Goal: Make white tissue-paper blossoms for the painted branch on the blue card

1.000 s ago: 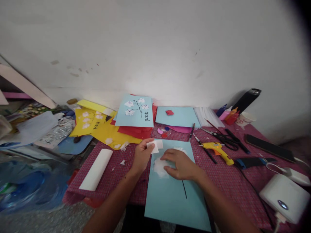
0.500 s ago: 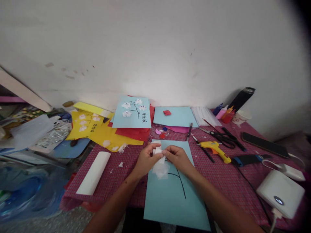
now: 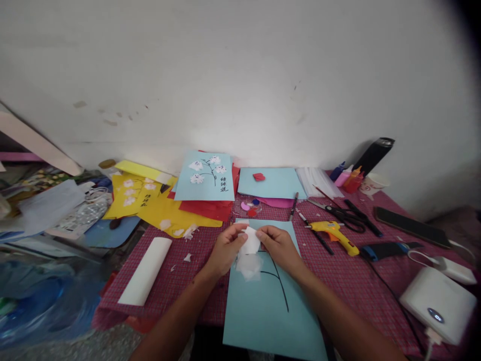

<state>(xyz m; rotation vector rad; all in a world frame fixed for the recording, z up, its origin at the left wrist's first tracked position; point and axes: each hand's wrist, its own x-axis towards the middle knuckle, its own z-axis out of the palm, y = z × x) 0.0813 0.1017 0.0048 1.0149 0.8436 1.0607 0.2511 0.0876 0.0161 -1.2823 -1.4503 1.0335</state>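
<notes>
Between my two hands is a small white piece of thin paper [image 3: 251,241]. My left hand [image 3: 228,246] pinches its left edge, and my right hand [image 3: 277,243] pinches its right edge. Just below lies a loose, ruffled bunch of white tissue paper [image 3: 248,266], resting on a light blue sheet [image 3: 263,321]. Black curved stem lines [image 3: 281,286] are drawn on that sheet. My hands hover over its upper part and hide some of the drawing.
A finished blue flower picture [image 3: 205,188] leans at the back. Rightward lie a yellow glue gun [image 3: 338,236], scissors [image 3: 343,216], a black marker [image 3: 319,238], a phone [image 3: 411,226] and a white power bank [image 3: 438,303]. A folded white paper [image 3: 146,273] lies left; a black flask [image 3: 376,155] stands behind.
The white paper between my hands now shows as a broader, flatter piece. My right hand has shifted slightly right, away from my left fingers.
</notes>
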